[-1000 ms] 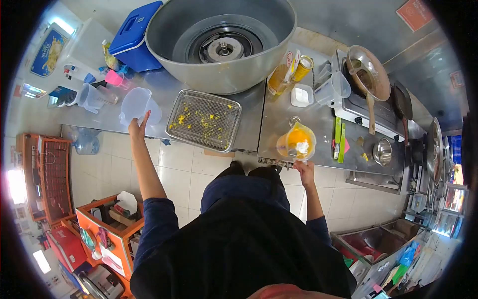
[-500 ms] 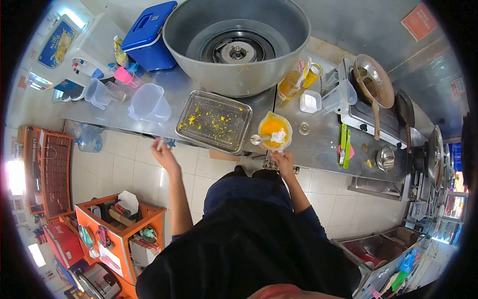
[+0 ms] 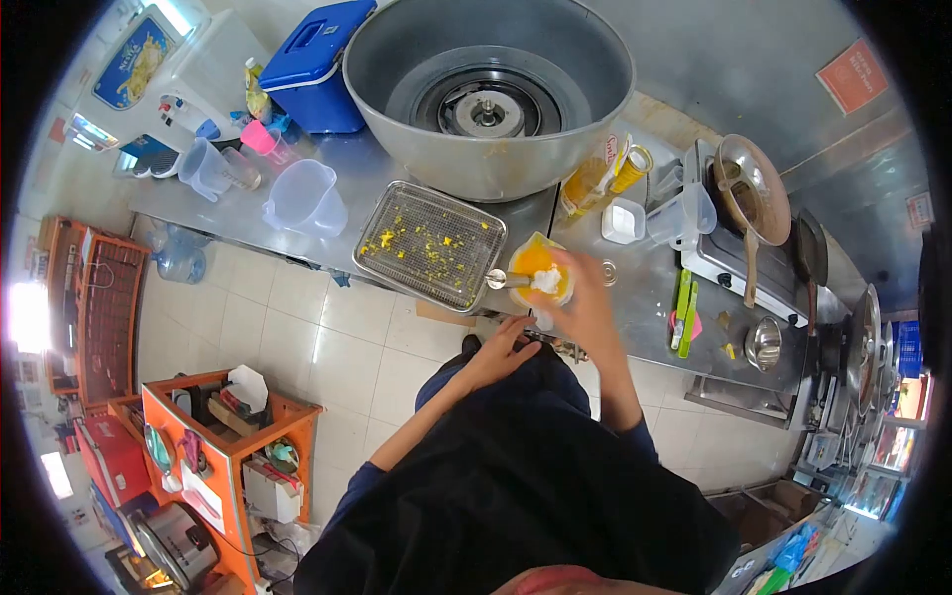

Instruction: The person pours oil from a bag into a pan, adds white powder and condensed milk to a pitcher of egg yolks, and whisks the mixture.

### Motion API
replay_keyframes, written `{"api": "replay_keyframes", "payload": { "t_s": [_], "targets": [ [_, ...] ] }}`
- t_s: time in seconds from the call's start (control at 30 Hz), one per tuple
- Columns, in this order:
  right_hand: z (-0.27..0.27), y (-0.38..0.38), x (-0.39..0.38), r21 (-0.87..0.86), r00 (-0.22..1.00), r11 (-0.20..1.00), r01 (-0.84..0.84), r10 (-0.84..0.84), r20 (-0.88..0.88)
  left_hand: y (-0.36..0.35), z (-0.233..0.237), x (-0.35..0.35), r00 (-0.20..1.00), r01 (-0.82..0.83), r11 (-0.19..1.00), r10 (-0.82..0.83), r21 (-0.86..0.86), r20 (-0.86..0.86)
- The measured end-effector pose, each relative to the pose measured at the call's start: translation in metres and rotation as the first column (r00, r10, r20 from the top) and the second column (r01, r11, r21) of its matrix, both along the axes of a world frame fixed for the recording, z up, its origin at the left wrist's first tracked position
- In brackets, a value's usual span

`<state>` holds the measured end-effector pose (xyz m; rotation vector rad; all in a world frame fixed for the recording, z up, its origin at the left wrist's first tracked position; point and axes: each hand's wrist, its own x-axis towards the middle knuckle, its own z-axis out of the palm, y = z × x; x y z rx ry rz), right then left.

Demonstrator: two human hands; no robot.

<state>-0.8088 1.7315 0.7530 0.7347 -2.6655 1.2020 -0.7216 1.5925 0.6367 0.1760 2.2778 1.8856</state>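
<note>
A pitcher (image 3: 526, 254) with orange liquid and a white lump stands at the counter's front edge. My right hand (image 3: 583, 302) is over its right side, fingers spread around the rim; whether it touches the pitcher is unclear. A metal utensil (image 3: 508, 280) leans out over the left rim. My left hand (image 3: 504, 355) is below the pitcher, in front of the counter, with its fingers apart and nothing in it. Left of the pitcher lies a wire-mesh tray (image 3: 430, 243) with yellow bits.
A large grey bowl-shaped machine (image 3: 486, 159) stands behind the tray. Plastic jugs (image 3: 307, 198) are at left. A white container (image 3: 623, 221), bottle (image 3: 592, 178), green-handled tools (image 3: 684, 312), a steel bowl (image 3: 764, 343) and a stove with pans (image 3: 759, 188) are at right.
My left hand has moved right, from the tray's left side to below the pitcher. My right hand has let go of the pitcher's handle and risen over its right side.
</note>
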Motion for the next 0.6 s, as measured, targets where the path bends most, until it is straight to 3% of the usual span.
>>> {"api": "replay_keyframes", "payload": {
  "t_s": [0.03, 0.1, 0.13, 0.17, 0.2, 0.23, 0.27, 0.33, 0.37, 0.43, 0.53, 0.6],
  "targets": [
    [0.005, -0.019, -0.006, -0.051, 0.985, 0.984, -0.169, 0.166, -0.057, 0.009, -0.015, -0.004, 0.998, 0.063, 0.998, -0.062, 0.025, -0.008],
    [-0.031, -0.049, -0.018, -0.207, 0.917, 0.902, -0.379, 0.396, 0.047, 0.025, -0.048, -0.01, 0.995, 0.062, 0.992, -0.071, 0.11, 0.073],
    [-0.039, -0.049, -0.028, -0.208, 0.915, 0.9, -0.383, 0.4, 0.046, 0.029, -0.056, -0.012, 0.984, 0.061, 0.979, -0.092, 0.192, 0.156],
    [-0.046, -0.049, -0.038, -0.231, 0.888, 0.921, -0.315, 0.372, 0.271, 0.03, -0.047, -0.015, 0.984, 0.055, 0.98, -0.086, 0.189, 0.155],
    [-0.046, -0.05, -0.048, -0.232, 0.808, 0.94, -0.249, 0.334, 0.485, 0.031, -0.03, -0.019, 0.939, -0.023, 0.923, -0.112, 0.383, 0.326],
    [-0.045, -0.046, -0.057, -0.402, 0.834, 0.914, -0.056, 0.264, 0.485, 0.034, -0.02, -0.022, 0.863, -0.141, 0.823, -0.169, 0.55, 0.476],
    [-0.04, -0.04, -0.064, -0.545, 0.841, 0.826, 0.143, 0.189, 0.507, 0.036, -0.027, -0.023, 0.861, -0.163, 0.816, -0.157, 0.555, 0.484],
    [-0.039, -0.019, -0.087, -0.605, 0.824, 0.71, 0.361, 0.061, 0.563, 0.036, -0.044, -0.024, 0.922, -0.02, 0.917, -0.137, 0.397, 0.363],
    [-0.045, -0.012, -0.092, -0.602, 0.82, 0.715, 0.356, 0.07, 0.568, 0.037, -0.038, -0.025, 0.922, -0.095, 0.9, -0.082, 0.426, 0.379],
    [-0.067, -0.005, -0.1, -0.781, 0.832, 0.53, 0.331, 0.226, 0.506, 0.032, -0.032, -0.028, 0.948, -0.087, 0.94, -0.025, 0.331, 0.317],
    [-0.083, -0.006, -0.106, -0.754, 0.755, 0.58, 0.308, 0.333, 0.564, 0.023, -0.03, -0.026, 0.976, -0.084, 0.982, 0.048, 0.168, 0.212],
    [-0.064, -0.004, -0.11, -0.741, 0.758, 0.56, 0.371, 0.279, 0.59, 0.021, -0.042, -0.027, 0.978, -0.112, 0.987, 0.089, 0.118, 0.188]
  ]
}}
